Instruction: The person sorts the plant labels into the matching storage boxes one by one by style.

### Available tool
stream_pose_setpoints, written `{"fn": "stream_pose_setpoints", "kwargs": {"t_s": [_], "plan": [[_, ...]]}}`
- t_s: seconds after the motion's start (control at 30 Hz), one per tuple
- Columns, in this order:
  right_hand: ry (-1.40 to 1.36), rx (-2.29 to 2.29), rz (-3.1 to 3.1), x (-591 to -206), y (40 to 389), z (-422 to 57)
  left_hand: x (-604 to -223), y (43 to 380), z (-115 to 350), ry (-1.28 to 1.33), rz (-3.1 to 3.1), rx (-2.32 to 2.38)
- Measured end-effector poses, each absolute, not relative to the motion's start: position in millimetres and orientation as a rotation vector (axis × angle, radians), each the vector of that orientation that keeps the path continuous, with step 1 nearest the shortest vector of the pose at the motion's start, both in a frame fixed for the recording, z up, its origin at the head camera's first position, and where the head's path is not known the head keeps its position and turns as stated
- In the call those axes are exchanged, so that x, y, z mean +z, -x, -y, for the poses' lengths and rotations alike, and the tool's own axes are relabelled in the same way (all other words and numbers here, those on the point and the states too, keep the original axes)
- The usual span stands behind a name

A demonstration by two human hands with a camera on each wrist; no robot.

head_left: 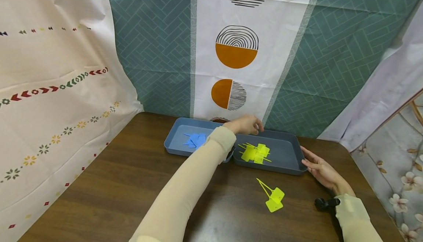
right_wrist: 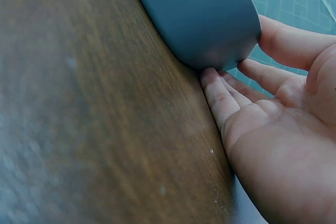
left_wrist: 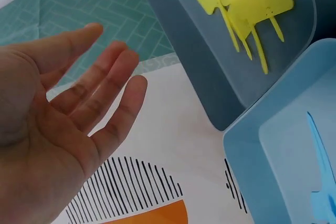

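Observation:
My left hand (head_left: 246, 124) hovers near the back edges of two trays, fingers spread loosely and holding nothing, as the left wrist view also shows. Below it to the right, several yellow tie tags (head_left: 253, 154) lie piled in a dark grey-blue tray (head_left: 284, 150). Several blue tie tags (head_left: 197, 140) lie in the lighter blue tray (head_left: 175, 139) on the left, partly hidden by my left sleeve. With thumb and fingertips, my right hand (head_left: 322, 170) touches the outer right end of the dark tray; its fingers are fairly straight in the right wrist view.
Two more yellow tags (head_left: 275, 199) lie overlapping on the brown wooden table (head_left: 132, 183), in front of the dark tray. A patterned curtain (head_left: 158, 51) hangs right behind the trays. Around my right wrist is a black strap device (head_left: 325, 203).

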State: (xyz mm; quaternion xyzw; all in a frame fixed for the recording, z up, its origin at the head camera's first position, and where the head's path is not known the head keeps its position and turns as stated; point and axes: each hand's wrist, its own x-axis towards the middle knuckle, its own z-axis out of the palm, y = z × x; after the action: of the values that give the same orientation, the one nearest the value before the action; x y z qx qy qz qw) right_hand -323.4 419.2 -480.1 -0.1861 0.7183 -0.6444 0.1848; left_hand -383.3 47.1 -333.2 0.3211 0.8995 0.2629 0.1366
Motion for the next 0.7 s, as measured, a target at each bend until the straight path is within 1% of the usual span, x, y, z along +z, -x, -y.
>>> {"fn": "stream_pose_setpoints", "kwargs": {"t_s": [0.23, 0.4, 0.53, 0.7], "plan": [[0.541, -1.830, -2.018, -480.0, 322.9, -419.4, -326.9, 381.4, -47.2, -0.962, -2.594, 0.725], [0.522, -1.822, -2.024, -478.6, 321.0, -419.0, -328.4, 375.8, -47.8, -1.042, -2.572, 0.714], [0.499, -1.808, -2.035, -478.8, 320.5, -419.0, -337.1, 365.4, -46.8, -1.121, -2.515, 0.770], [0.478, -1.795, -2.052, -478.4, 321.6, -419.9, -350.7, 346.7, -46.4, -1.131, -2.448, 0.832]]}}
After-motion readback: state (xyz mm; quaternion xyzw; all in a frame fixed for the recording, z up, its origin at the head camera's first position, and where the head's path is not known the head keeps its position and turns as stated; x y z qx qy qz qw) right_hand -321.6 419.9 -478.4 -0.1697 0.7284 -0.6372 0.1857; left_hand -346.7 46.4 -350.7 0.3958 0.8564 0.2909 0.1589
